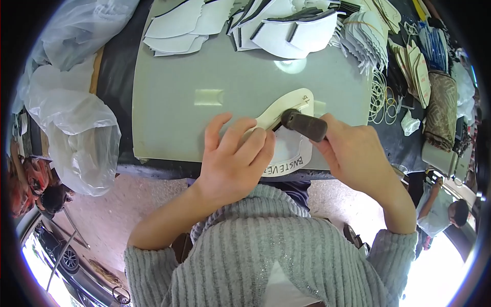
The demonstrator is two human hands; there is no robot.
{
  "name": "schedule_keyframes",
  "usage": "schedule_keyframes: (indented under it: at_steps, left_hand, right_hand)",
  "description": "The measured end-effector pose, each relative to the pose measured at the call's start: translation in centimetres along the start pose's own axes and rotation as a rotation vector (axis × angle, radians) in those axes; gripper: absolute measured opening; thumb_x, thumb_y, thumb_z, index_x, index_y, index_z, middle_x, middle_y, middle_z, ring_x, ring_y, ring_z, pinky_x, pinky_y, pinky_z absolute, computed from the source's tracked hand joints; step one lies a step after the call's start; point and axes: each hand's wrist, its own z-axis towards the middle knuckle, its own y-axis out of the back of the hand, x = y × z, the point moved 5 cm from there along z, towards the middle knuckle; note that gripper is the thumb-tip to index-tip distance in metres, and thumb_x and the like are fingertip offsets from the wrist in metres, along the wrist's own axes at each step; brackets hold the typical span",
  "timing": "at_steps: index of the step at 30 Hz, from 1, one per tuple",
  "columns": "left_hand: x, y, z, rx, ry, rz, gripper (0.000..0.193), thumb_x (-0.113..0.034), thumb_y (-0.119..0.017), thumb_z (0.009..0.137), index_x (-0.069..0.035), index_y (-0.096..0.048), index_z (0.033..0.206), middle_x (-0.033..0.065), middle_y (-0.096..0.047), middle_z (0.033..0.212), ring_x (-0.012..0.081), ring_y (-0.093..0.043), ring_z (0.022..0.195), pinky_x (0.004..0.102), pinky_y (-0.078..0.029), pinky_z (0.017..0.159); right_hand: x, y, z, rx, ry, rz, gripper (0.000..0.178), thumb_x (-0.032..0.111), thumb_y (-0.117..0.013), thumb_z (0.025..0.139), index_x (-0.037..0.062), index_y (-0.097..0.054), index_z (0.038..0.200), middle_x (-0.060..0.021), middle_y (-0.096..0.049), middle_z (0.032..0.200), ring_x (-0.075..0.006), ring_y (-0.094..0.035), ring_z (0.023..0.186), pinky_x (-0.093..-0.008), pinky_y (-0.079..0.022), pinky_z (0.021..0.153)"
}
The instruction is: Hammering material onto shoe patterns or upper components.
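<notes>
A pale cream shoe-pattern template [305,100] with handwriting on it lies near the front edge of the grey board [174,123], over or beside a white curved piece [289,165] that bears black lettering. My left hand [232,153] lies over their left side, fingers spread and fingertips down on them; what is under the palm is hidden. My right hand [353,148] closes thumb and fingers round the thick end of a dark, stubby tool [307,125]. Its rounded far end is over the template; its working tip is hidden, so I cannot tell its kind.
White cut pieces with black edging [302,36] lie in stacks along the board's far side. A banded bundle of white pieces [364,38], cream templates [413,71] and loose elastic bands [378,97] lie at right. Clear plastic bags [71,117] hang at left.
</notes>
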Motion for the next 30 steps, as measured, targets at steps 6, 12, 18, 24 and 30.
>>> schedule_keyframes:
  at_steps: [6,12,18,24,30]
  left_hand:
    - [-0.2,-0.1,-0.3,-0.052,-0.065,0.034,0.018,-0.009,-0.068,0.070,-0.004,-0.069,0.087,0.0044,-0.060,0.093,0.0231,-0.059,0.097,0.0507,-0.041,0.095]
    - [-0.2,0.4,0.1,-0.036,-0.034,0.023,0.019,-0.005,-0.075,0.067,-0.003,-0.070,0.085,0.0025,-0.059,0.091,0.0224,-0.060,0.092,0.0464,-0.044,0.090]
    - [1.1,0.2,-0.5,-0.007,0.024,-0.126,0.018,-0.010,-0.066,0.068,-0.005,-0.067,0.086,0.0032,-0.059,0.092,0.0215,-0.059,0.096,0.0492,-0.042,0.096]
    - [0.5,0.8,-0.3,0.039,-0.068,-0.087,0.027,-0.003,-0.074,0.064,-0.005,-0.069,0.090,0.0023,-0.059,0.091,0.0226,-0.059,0.091,0.0492,-0.047,0.091]
    - [1.3,1.4,-1.6,-0.033,-0.006,-0.227,0.031,-0.006,-0.079,0.063,-0.005,-0.070,0.093,0.0031,-0.059,0.096,0.0244,-0.059,0.091,0.0484,-0.048,0.085]
  right_hand:
    - [0.5,-0.2,0.1,0.047,0.080,-0.049,0.025,0.023,-0.063,0.091,0.0031,-0.047,0.088,-0.0104,-0.059,0.068,-0.0322,-0.061,0.056,-0.0422,-0.044,0.048]
    - [0.6,-0.5,0.3,0.053,0.090,-0.082,0.027,0.027,-0.060,0.093,0.0033,-0.048,0.088,-0.0107,-0.059,0.065,-0.0316,-0.061,0.054,-0.0423,-0.044,0.047]
    - [0.3,-0.4,0.7,0.135,0.084,-0.087,0.028,0.027,-0.061,0.093,0.0030,-0.049,0.087,-0.0107,-0.060,0.064,-0.0319,-0.061,0.054,-0.0419,-0.045,0.047]
    - [0.3,-0.4,1.2,0.193,0.121,-0.136,0.028,0.028,-0.061,0.093,0.0026,-0.050,0.086,-0.0107,-0.061,0.062,-0.0315,-0.062,0.054,-0.0418,-0.046,0.048]
    - [0.0,0.0,1.6,0.225,0.177,-0.120,0.029,0.028,-0.062,0.092,0.0031,-0.050,0.085,-0.0108,-0.061,0.062,-0.0322,-0.062,0.055,-0.0416,-0.045,0.049]
